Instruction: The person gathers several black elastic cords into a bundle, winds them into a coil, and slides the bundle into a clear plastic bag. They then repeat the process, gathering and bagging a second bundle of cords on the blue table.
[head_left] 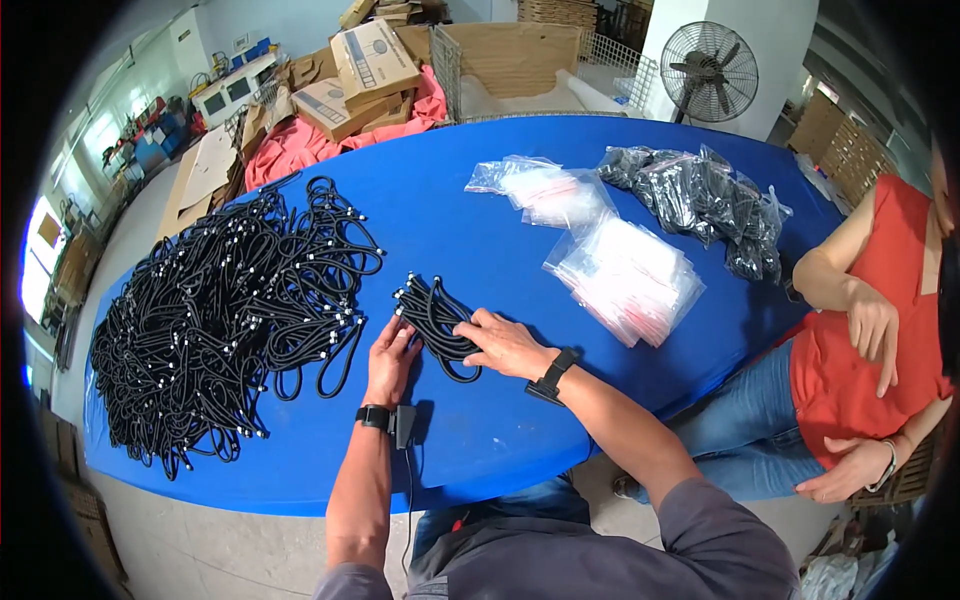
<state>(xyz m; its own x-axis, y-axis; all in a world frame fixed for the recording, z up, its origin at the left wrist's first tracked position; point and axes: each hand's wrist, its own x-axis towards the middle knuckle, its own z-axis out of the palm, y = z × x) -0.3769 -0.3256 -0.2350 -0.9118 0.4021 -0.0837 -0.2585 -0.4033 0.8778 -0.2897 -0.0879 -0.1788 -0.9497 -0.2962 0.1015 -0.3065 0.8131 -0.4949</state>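
**Left hand and right hand meet at a bundle of black cords**

The bundle lies on the blue surface, near the middle, its pale-tipped ends at the far left and its loops toward the near right. The left hand touches its left side, fingers pointing away from the body; the right hand reaches over its right side, fingers bent. Whether either hand's fingers pinch the cords or only rest against them, I cannot tell. Each wrist wears a black strap.

Left of the bundle spreads a big pile of similar cords. To the right lie clear bags, with a smaller batch of them just beyond. Farther right sit filled bags, dark inside.

At the right edge of the surface is a co-worker in a red top and jeans, one hand raised, the other lower. Past the far edge are cartons, pink cloth and a fan.
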